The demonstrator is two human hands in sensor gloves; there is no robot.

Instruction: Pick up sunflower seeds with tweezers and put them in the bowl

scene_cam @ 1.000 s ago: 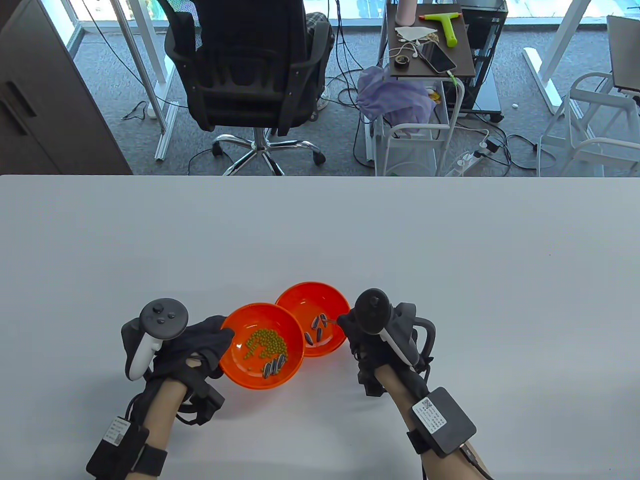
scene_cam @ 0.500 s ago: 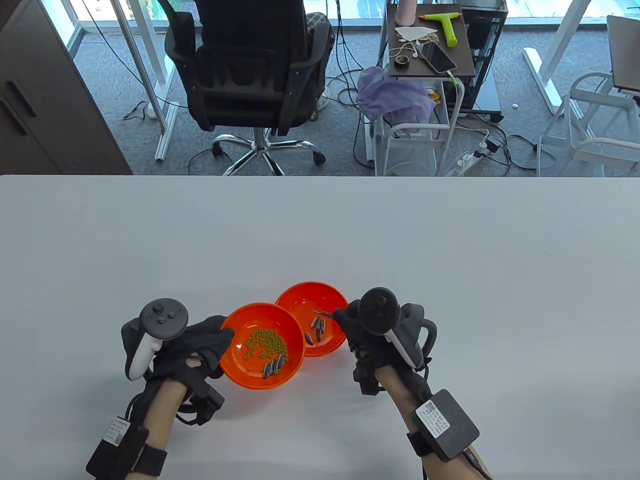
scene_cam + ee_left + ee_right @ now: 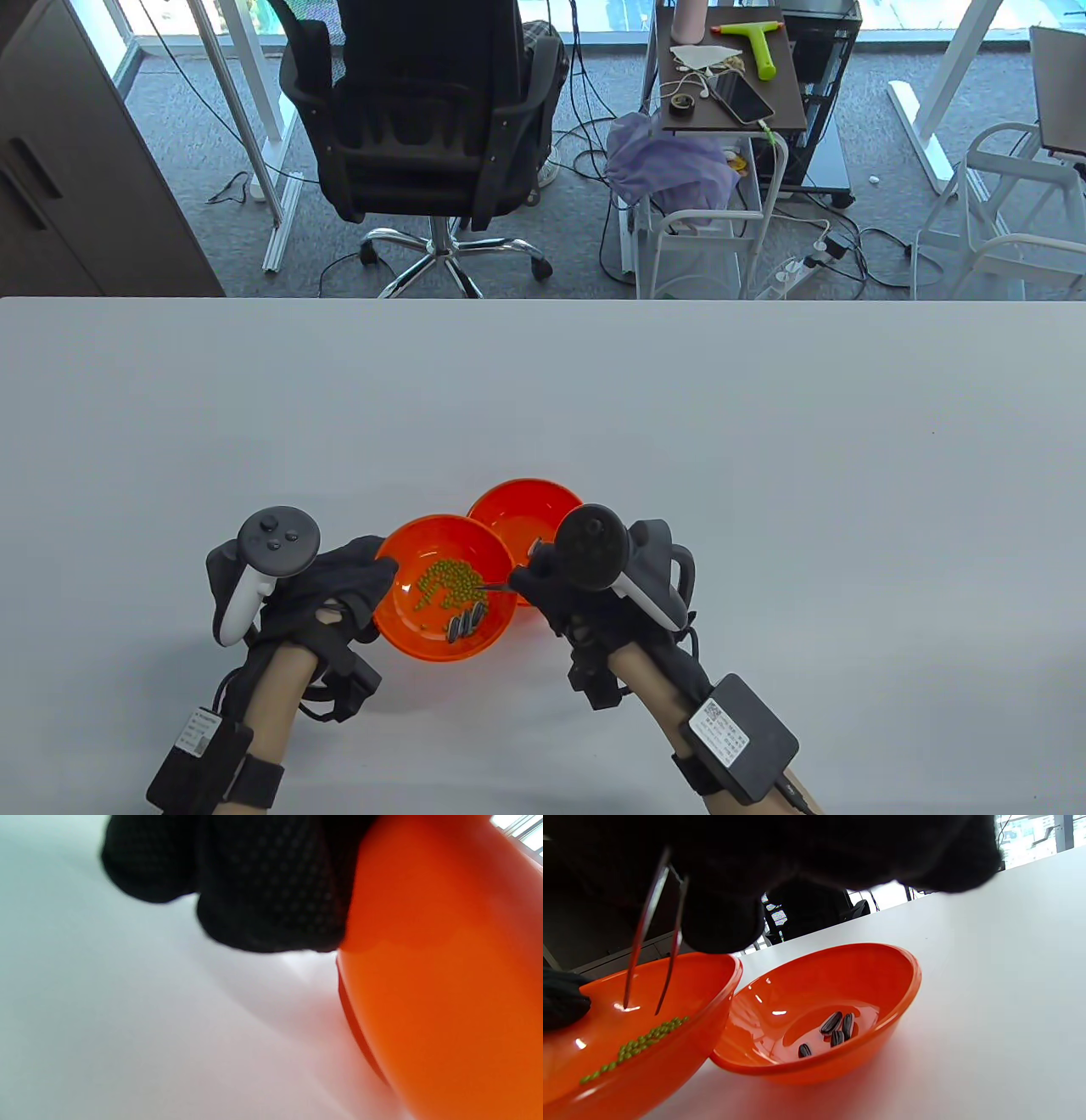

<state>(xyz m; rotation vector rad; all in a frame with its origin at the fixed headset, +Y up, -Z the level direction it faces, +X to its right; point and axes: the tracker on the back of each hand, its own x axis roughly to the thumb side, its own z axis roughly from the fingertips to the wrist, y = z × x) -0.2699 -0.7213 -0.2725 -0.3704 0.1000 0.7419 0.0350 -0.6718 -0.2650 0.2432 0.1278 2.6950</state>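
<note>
Holding tweezers in the right hand, tips hanging apart with nothing between them, just above the green peas inside the near bowl. Right fingers are gripping the top of the tweezers, seen in the right wrist view; in the table view the thin tips are poking out left of the hand over the peas.

Left hand is resting against the left side of the near bowl, fingers touching its outer wall; whether they are curled around it or just pressing is hard to tell, the wrist view is blurred.

Sunflower seeds are sitting in two places: a small cluster in the near bowl at its front edge beside the peas, and a few seeds lying on the bottom of the far bowl. The far bowl is touching the near bowl's rim, partly tucked under it, and is half covered by the right hand in the table view.

Both bowls are standing on the white desk
</note>
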